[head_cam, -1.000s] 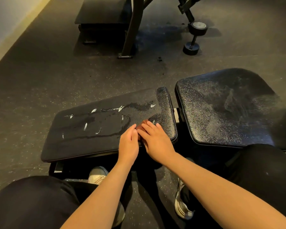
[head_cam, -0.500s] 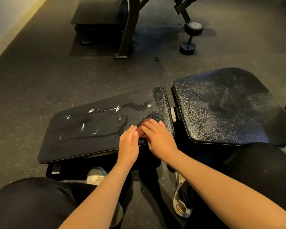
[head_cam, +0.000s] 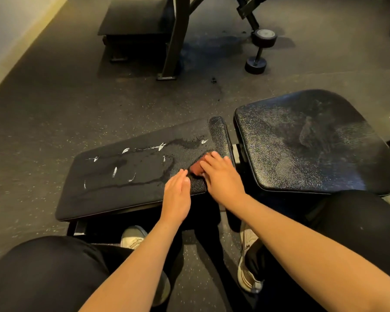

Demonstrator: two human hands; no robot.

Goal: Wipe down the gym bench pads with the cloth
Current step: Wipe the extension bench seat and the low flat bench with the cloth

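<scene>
Pressing cloth (head_cam: 195,169) onto bench pad (head_cam: 126,197)

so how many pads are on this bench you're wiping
2: the long back pad on the left, streaked wet, with the cloth at its right end, and the wide seat pad on the right. A dark pad farther back belongs to other equipment.

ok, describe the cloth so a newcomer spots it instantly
Find the long black pad streaked with wet marks, left of the wider seat pad. At its right end, the right hand presses on the cloth. It is the only reddish-brown thing there, peeking out from under that hand.
</scene>
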